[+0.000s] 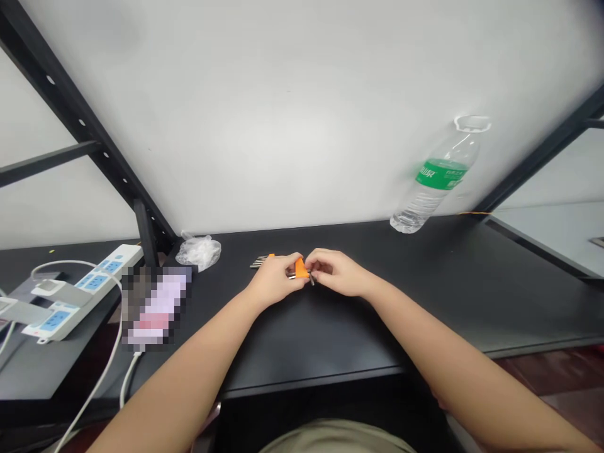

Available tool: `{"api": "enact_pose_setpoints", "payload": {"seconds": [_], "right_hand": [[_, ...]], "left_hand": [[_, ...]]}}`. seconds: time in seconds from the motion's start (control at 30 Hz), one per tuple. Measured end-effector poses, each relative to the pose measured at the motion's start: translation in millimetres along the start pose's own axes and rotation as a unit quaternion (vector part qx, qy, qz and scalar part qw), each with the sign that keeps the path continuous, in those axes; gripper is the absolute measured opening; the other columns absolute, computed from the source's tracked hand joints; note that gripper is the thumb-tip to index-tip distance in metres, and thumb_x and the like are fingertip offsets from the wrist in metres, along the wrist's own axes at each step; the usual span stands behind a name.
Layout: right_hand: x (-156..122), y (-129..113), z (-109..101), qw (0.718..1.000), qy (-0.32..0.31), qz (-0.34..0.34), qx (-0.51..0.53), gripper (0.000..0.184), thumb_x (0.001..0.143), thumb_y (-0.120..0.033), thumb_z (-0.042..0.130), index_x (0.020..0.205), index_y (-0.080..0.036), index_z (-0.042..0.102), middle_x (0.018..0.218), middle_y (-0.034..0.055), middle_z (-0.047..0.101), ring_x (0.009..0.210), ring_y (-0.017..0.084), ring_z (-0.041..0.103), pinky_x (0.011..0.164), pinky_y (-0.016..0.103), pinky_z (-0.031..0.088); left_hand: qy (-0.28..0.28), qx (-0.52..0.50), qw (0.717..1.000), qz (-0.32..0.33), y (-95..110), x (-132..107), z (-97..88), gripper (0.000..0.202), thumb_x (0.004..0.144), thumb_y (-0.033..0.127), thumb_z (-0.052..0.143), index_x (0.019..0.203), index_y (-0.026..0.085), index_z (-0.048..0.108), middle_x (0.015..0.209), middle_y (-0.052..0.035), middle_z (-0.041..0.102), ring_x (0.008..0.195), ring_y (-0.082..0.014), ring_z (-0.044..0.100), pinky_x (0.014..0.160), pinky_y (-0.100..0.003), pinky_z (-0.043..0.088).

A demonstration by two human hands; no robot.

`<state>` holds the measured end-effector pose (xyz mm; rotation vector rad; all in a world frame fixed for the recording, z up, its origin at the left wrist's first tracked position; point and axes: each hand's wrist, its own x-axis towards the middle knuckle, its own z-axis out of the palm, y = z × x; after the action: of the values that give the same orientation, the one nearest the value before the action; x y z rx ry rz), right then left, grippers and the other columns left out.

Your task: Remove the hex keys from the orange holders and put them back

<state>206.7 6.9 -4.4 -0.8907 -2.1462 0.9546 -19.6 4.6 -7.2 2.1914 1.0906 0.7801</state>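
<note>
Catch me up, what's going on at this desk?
A person is working with both bare hands over the black desk. The left hand holds an orange piece, with thin metal rods showing past its far side. The right hand has its fingertips at the orange piece's right end, by a small metal bit; whether it grips that is unclear. A bottle is at back right, a crumpled plastic bag at back left.

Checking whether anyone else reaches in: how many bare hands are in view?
2. The left hand grips a small, angular orange plastic piece; the right hand is close beside it, near a slim dark metal piece. No other hand shows.
</note>
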Motion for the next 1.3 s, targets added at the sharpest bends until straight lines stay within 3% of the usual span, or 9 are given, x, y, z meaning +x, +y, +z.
{"api": "enact_pose_setpoints", "payload": {"seconds": [0.1,0.23,0.3,0.4,0.6,0.7,0.87,1.03,1.3], "right_hand": [[0.4,2.6,0.3,1.0,0.003,0.022,0.019,0.021,0.088,-0.013,0.055,0.107,-0.022,0.061,0.095,0.0022,0.067,0.08,0.016,0.065,0.072,0.031,0.053],[-3.2,19.1,-24.4,0.98,0.059,0.034,-0.186,0.01,0.086,-0.017,0.061,0.093,-0.021,0.066,0.095,0.0041,0.065,0.078,0.017,0.061,0.074,0.032,0.049],[-6.1,29.4,-38.0,0.963,0.03,0.046,-0.262,0.01,0.086,-0.017,0.062,0.089,-0.02,0.07,0.093,0.005,0.064,0.078,0.017,0.06,0.073,0.032,0.048],[-9.5,39.7,-47.6,0.952,-0.022,0.064,-0.297,0.012,0.085,-0.017,0.063,0.088,-0.021,0.074,0.091,0.0051,0.063,0.075,0.017,0.059,0.068,0.03,0.045],[-11.1,38.8,-38.6,0.934,-0.04,0.083,-0.346,0.008,0.079,-0.013,0.065,0.076,-0.02,0.067,0.084,0.0049,0.063,0.068,0.015,0.055,0.063,0.028,0.039],[-10.9,32.6,-36.8,0.942,-0.031,0.089,-0.321,0.009,0.077,-0.012,0.066,0.075,-0.02,0.063,0.08,0.0026,0.064,0.066,0.015,0.055,0.062,0.028,0.039],[-7.2,17.2,-34.2,0.985,0.024,0.038,-0.169,0.009,0.09,-0.023,0.061,0.093,-0.022,0.069,0.085,0.0014,0.067,0.07,0.015,0.059,0.066,0.029,0.046],[-4.9,7.2,-30.6,0.987,0.047,-0.029,-0.148,0.014,0.094,-0.026,0.06,0.094,-0.023,0.074,0.095,0.0052,0.07,0.08,0.018,0.062,0.072,0.032,0.049],[-6.3,3.5,-35.4,0.985,0.067,-0.035,-0.152,0.015,0.094,-0.025,0.06,0.093,-0.024,0.075,0.095,0.0055,0.07,0.081,0.019,0.063,0.072,0.034,0.049]], "left_hand": [[-0.002,-0.01,1.0,-0.003,1.8,0.3,-0.1,0.012,0.083,0.031,0.067,0.087,0.022,0.06,0.068,0.0072,0.055,0.062,-0.0104,0.047,0.063,-0.025,0.037],[0.011,0.009,1.0,-0.024,0.9,0.5,0.4,0.016,0.084,0.033,0.068,0.095,0.024,0.062,0.068,0.0079,0.057,0.063,-0.0112,0.05,0.062,-0.025,0.036],[0.017,0.023,0.999,-0.031,-0.6,0.5,0.7,0.019,0.083,0.035,0.069,0.099,0.025,0.063,0.067,0.008,0.057,0.063,-0.0118,0.051,0.062,-0.026,0.036],[0.016,0.03,0.999,-0.031,-2.3,0.3,0.7,0.022,0.084,0.037,0.069,0.102,0.026,0.065,0.068,0.0076,0.058,0.064,-0.0123,0.052,0.062,-0.026,0.037],[0.028,0.021,0.999,-0.03,-0.9,0.3,-1.1,0.041,0.082,0.037,0.072,0.122,0.029,0.068,0.074,0.0057,0.065,0.068,-0.0132,0.057,0.067,-0.025,0.042],[0.03,0.03,0.999,-0.029,-1.0,0.5,-1.9,0.043,0.081,0.036,0.073,0.123,0.03,0.069,0.074,0.0055,0.065,0.068,-0.0132,0.058,0.067,-0.024,0.042],[0.034,0.036,0.998,-0.033,-2.5,0.3,-2.2,0.039,0.081,0.037,0.073,0.12,0.03,0.069,0.07,0.0066,0.063,0.065,-0.0122,0.055,0.065,-0.024,0.04],[0.027,0.019,0.999,-0.041,-2.3,0.2,-3.0,0.037,0.083,0.041,0.071,0.118,0.029,0.068,0.07,0.0072,0.062,0.065,-0.0114,0.053,0.066,-0.023,0.041],[0.029,0.005,0.999,-0.037,-3.1,-0.4,-2.4,0.033,0.083,0.039,0.07,0.114,0.028,0.068,0.072,0.0065,0.06,0.065,-0.0113,0.052,0.067,-0.024,0.042]]}}
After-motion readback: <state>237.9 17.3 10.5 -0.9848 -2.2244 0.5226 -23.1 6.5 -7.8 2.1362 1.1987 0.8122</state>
